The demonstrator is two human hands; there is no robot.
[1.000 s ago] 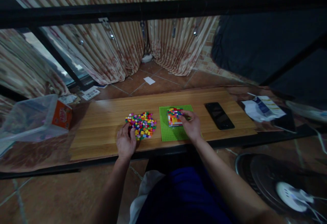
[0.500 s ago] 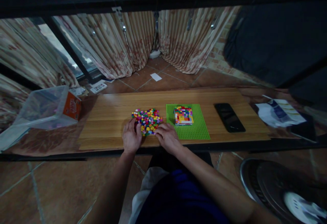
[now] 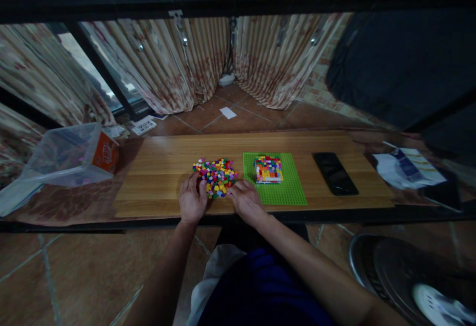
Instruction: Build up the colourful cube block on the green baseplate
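A heap of small coloured bricks [image 3: 215,174] lies on the wooden board [image 3: 156,167]. Just right of it sits a green baseplate [image 3: 286,189] carrying a square block of stacked coloured bricks [image 3: 267,168]. My left hand [image 3: 192,201] rests at the heap's near left edge, fingers curled loosely against the bricks. My right hand [image 3: 244,199] is at the heap's near right edge, fingertips pinched among the bricks; what they hold is too small to make out.
A black phone [image 3: 335,180] lies right of the baseplate. A clear plastic tub [image 3: 67,155] with an orange label stands at the left. Papers [image 3: 407,167] lie at the far right. A black bar [image 3: 238,1] crosses above; curtains [image 3: 178,63] hang behind.
My right hand left the built block on the baseplate and came down-left to the loose heap. The left hand stayed at the heap. The camera view shifted slightly.
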